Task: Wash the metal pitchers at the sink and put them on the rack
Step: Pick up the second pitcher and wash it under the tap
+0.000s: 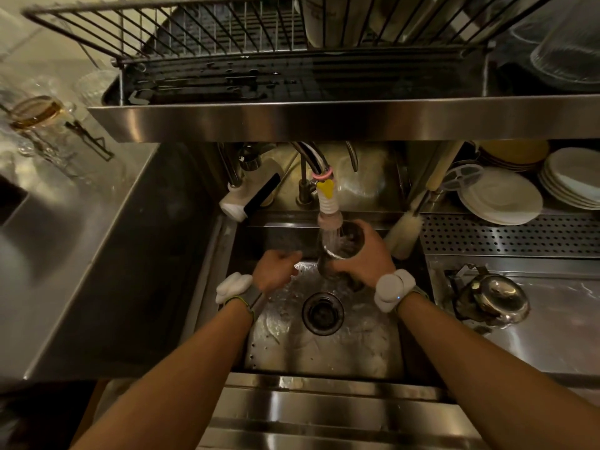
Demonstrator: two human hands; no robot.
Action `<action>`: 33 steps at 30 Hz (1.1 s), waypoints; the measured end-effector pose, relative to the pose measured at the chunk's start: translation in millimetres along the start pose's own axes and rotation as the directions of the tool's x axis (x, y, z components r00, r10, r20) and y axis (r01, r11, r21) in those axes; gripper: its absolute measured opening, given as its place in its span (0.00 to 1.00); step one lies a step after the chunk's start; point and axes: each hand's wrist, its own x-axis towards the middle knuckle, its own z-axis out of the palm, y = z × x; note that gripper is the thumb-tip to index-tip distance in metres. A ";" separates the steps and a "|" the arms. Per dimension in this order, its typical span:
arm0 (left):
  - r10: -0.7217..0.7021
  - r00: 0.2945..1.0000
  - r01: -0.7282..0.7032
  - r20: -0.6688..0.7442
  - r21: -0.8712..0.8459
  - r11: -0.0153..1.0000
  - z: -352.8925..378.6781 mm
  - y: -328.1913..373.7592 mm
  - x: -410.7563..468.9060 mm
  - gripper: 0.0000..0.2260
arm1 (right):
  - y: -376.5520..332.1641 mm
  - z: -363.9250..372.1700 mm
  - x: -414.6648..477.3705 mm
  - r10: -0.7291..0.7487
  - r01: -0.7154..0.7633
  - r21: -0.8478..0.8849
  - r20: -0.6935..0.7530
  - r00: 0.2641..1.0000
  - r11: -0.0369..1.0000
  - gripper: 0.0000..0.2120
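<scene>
1. Holding the metal pitcher [341, 250] in your right hand [368, 254], you have it under the spray head [329, 219], just beyond the drain [322, 313]. Your fingers and thumb are wrapped round its body, and its mouth is tipped toward the water.
2. Your left hand [276, 269] sits beyond and left of the drain, close to the pitcher but apart from it. Its fingers are loosely curled and seem to hold nothing.
3. With water running into the pitcher, you look to be mid-rinse; racking is not yet done.
4. Watch your grip. A wet steel wall held by one hand could slip, and the pitcher would drop onto the sink [324, 357] floor by the drain. Your free hand could steady it.
5. Mind the spray. Water striking the tipped rim could splash out over the counter right of the drain, where another shiny metal vessel [493, 300] lies on its side.
6. Lift with care. The rack [227, 37] stands far beyond the drain, behind a steel shelf edge [324, 120]. A hurried lift could knock the pitcher against the spray head or that edge.
</scene>
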 end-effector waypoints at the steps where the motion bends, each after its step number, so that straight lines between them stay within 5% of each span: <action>1: 0.024 0.999 -0.024 -0.022 -0.003 1.000 0.2 1.5 -1.7 0.13 | -3.1 2.0 1.3 -0.004 0.004 -0.009 -0.006 1.000 1.000 0.49; 6: 0.081 0.993 -0.081 -0.083 -0.006 0.997 1.0 5.0 -3.3 0.11 | -5.6 10.7 -4.3 -0.003 0.009 -0.062 0.092 0.996 0.998 0.47; 11: 0.088 0.990 -0.097 -0.108 -0.085 0.992 -1.8 -2.5 -4.3 0.07 | -8.0 8.7 0.7 0.016 -0.017 -0.004 -0.047 0.999 1.000 0.46; 15: 0.084 0.989 -0.096 -0.125 -0.097 0.991 -7.3 -7.0 -4.6 0.11 | -11.2 13.4 -5.0 -0.012 0.016 -0.051 0.094 0.996 0.999 0.46; 20: 0.049 0.991 -0.062 -0.122 -0.107 0.992 -12.4 -14.0 -7.3 0.09 | -4.3 4.2 -1.1 0.030 -0.033 -0.060 -0.044 0.999 0.998 0.49; 25: 0.030 0.991 -0.043 -0.131 -0.096 0.994 -14.9 -15.1 -5.0 0.08 | -13.1 12.1 -8.3 -0.012 0.025 -0.137 0.091 0.996 0.990 0.45; 29: 0.077 0.987 -0.088 -0.138 -0.073 0.993 -16.4 -0.1 -8.9 0.06 | -8.4 7.0 -9.7 -0.005 0.001 -0.109 -0.037 0.999 0.994 0.45; 33: 0.138 0.977 -0.146 -0.162 -0.039 0.989 -17.9 21.6 -10.5 0.06 | -15.6 7.2 -7.8 0.013 0.003 -0.144 0.113 0.994 0.990 0.47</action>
